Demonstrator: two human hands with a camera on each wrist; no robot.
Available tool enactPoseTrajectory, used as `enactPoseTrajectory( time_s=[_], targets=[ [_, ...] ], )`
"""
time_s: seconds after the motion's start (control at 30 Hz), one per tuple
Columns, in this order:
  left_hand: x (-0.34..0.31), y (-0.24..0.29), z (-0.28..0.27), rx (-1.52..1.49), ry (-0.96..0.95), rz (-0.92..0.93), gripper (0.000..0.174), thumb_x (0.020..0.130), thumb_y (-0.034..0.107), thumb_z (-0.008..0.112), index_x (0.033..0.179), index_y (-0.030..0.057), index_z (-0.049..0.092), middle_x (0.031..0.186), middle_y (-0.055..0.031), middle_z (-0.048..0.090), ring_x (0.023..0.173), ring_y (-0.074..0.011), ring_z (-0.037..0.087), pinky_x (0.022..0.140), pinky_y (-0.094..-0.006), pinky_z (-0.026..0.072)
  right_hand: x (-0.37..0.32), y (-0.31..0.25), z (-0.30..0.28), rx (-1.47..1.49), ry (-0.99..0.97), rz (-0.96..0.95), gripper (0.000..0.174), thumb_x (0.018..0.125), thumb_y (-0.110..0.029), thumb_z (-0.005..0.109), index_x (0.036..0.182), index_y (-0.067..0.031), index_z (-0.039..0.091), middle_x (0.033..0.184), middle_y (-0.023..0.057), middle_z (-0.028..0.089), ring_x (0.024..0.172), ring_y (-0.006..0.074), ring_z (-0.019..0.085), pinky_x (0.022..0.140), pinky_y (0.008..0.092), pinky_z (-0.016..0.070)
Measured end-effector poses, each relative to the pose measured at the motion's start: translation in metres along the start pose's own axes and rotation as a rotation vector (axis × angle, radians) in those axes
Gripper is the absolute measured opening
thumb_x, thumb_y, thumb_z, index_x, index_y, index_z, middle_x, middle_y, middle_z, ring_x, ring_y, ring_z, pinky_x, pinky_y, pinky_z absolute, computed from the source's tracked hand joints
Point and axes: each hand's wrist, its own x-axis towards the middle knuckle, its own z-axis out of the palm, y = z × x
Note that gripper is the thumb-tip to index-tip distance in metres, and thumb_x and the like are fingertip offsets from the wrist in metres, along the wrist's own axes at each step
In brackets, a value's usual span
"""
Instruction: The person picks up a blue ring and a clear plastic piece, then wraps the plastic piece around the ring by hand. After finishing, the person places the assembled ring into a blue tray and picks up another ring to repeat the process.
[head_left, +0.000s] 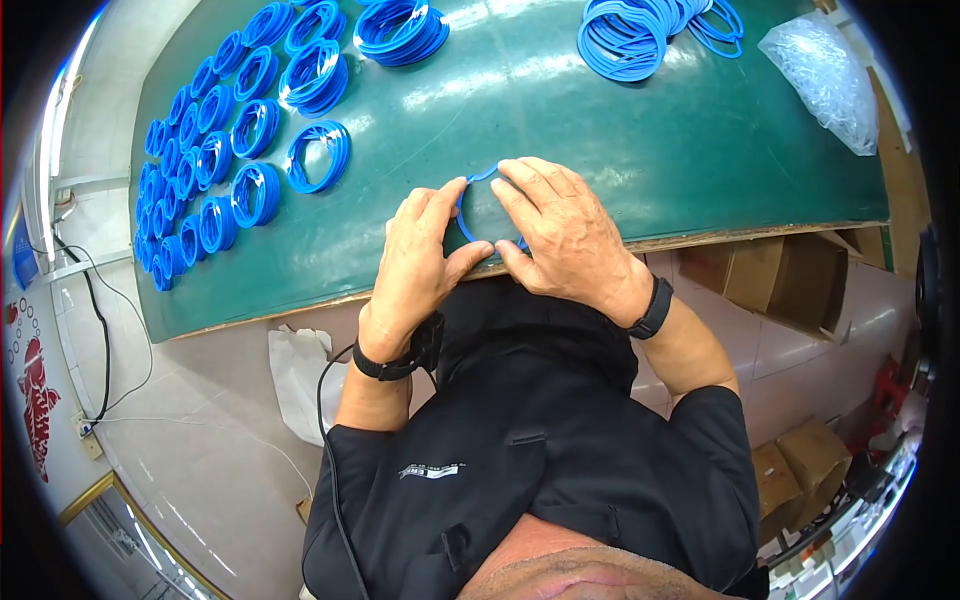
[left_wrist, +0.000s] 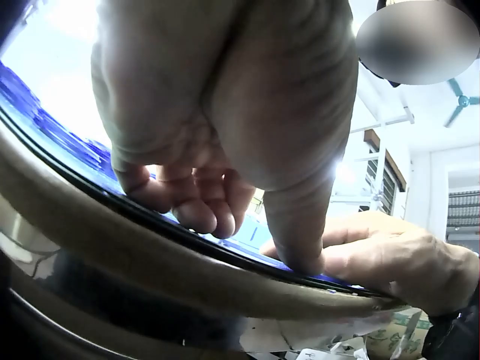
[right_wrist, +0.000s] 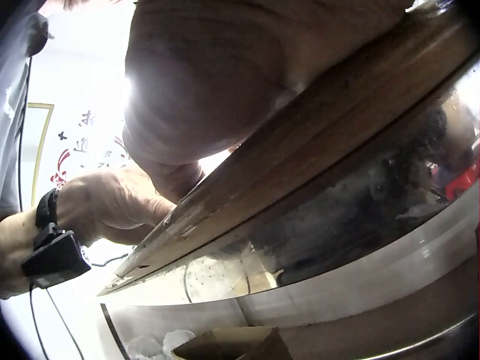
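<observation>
A thin blue ring (head_left: 463,224) lies flat at the near edge of the green table (head_left: 600,130), in front of the person's body. On its left side, the left hand (head_left: 415,245) holds it between thumb and fingers. The right hand (head_left: 568,235) grips the opposite side, its fingers at the far part and thumb at the near part, covering much of that side. The two thumbs come close together at the table edge. In the left wrist view, the left fingers (left_wrist: 199,214) curl down to the tabletop. Most of the ring is hidden in both wrist views.
Many bundles of blue rings (head_left: 254,195) stand in rows at the table's left. A larger stack (head_left: 402,35) and a loose spread pile (head_left: 622,45) lie at the back. A clear plastic bag (head_left: 822,80) sits at the right edge. Cardboard boxes (head_left: 770,280) are below the table.
</observation>
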Motion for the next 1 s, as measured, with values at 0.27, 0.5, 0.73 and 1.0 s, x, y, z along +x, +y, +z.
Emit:
enactPoseTrajectory(
  time_s=[0.27, 0.5, 0.73, 1.0],
  targets=[
    [-0.001, 0.0, 0.0, 0.021, -0.001, 0.011, 0.074, 0.08, 0.015, 0.1, 0.147, 0.0041, 0.07, 0.117, -0.0141, 0.07, 0.107, -0.032, 0.069, 0.096, -0.0439, 0.059, 0.0, 0.001, 0.0, 0.01, 0.012, 0.0, 0.065, 0.083, -0.023, 0.088, 0.14, 0.0046, 0.07, 0.151, 0.0217, 0.065, 0.143, 0.0406, 0.062, 0.123, 0.0519, 0.0494],
    [-0.014, -0.01, 0.016, -0.003, 0.119, 0.128, 0.048, 0.082, 0.017, 0.098, 0.126, 0.0096, 0.08, 0.119, -0.0093, 0.072, 0.114, -0.0331, 0.067, 0.098, -0.0482, 0.0512, 0.001, 0.001, 0.0, 0.008, 0.013, -0.006, 0.063, 0.084, -0.023, 0.088, 0.138, 0.0046, 0.07, 0.151, 0.0208, 0.066, 0.143, 0.04, 0.062, 0.122, 0.0512, 0.0498],
    [-0.025, -0.008, 0.032, 0.001, 0.275, 0.171, 0.033, 0.081, 0.017, 0.098, 0.109, 0.0122, 0.083, 0.119, -0.0063, 0.074, 0.115, -0.0306, 0.067, 0.101, -0.0472, 0.0502, 0.005, 0.007, 0.004, -0.011, 0.049, -0.001, 0.048, 0.088, -0.016, 0.087, 0.132, 0.0001, 0.074, 0.142, 0.0163, 0.071, 0.134, 0.0382, 0.067, 0.114, 0.0498, 0.0536],
    [-0.024, -0.01, 0.034, -0.061, 0.32, 0.183, 0.027, 0.082, 0.018, 0.097, 0.102, 0.0118, 0.08, 0.117, -0.0041, 0.074, 0.114, -0.03, 0.069, 0.102, -0.0481, 0.0501, 0.04, 0.015, -0.003, -0.078, 0.008, -0.073, 0.043, 0.085, -0.006, 0.09, 0.127, -0.0075, 0.078, 0.124, 0.0093, 0.074, 0.113, 0.0324, 0.072, 0.098, 0.0458, 0.0573]
  ],
)
